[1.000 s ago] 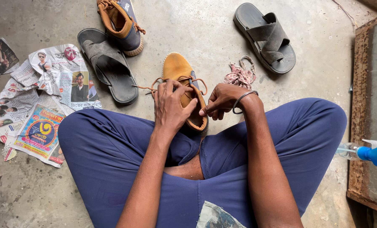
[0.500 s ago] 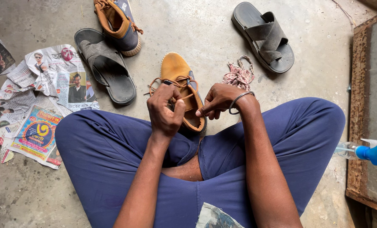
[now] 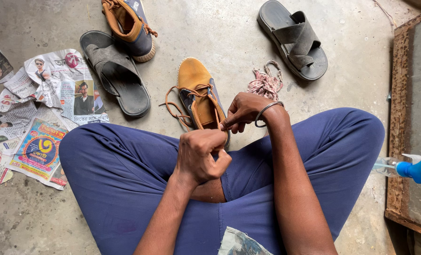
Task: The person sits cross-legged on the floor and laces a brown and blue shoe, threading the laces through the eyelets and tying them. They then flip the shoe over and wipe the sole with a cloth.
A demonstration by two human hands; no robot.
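You are sitting cross-legged on the concrete floor [image 3: 210, 33] with a tan suede shoe [image 3: 198, 92] lying toe away from you, just in front of your crossed legs, its brown lace [image 3: 180, 109] looping loose over the open tongue and trailing off to its left. Your left hand [image 3: 202, 156] is curling into a closed fist near the shoe's heel, gripping the lace, while your right hand [image 3: 246, 111] is pinching the lace at the shoe's top edge with narrowed fingertips. A matching shoe [image 3: 128, 26] and a grey sandal [image 3: 116, 73] are lying beyond on the left, another grey sandal [image 3: 295, 40] on the right, and a bundle of pinkish lace [image 3: 266, 84] is sitting just beside your right hand. Newspaper sheets [image 3: 40, 108] are spreading out on your left.
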